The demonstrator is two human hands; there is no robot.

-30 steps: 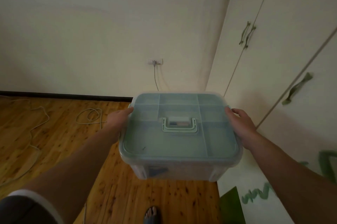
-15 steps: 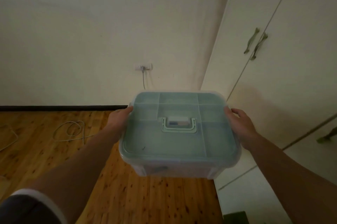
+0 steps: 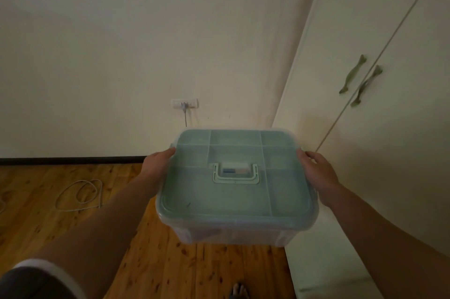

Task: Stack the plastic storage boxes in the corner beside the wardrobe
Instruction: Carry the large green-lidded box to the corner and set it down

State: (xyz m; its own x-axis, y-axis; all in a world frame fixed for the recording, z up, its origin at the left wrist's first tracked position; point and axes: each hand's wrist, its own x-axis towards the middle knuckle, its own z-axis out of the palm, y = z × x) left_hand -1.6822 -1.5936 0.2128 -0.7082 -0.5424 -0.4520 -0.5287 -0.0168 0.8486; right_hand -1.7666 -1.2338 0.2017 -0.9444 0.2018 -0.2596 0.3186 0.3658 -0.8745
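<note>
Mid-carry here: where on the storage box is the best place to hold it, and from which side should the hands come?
Grip the storage box under its lid rim on the two opposite short sides, one hand from each side, as the left hand and right hand do now. The box is wide and level, so a two-sided hold probably keeps it balanced. The folded-flat lid handle would likely let it swing.

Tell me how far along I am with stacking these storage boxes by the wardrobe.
Done: nothing shows as stacked yet; no box is visible on the wooden floor by the wardrobe, though the carried box hides part of the corner. In hand: one storage box with a green lid, gripped by the left hand and right hand, held above the floor facing the corner. Left: set it down there, then fetch and stack the others.
</note>
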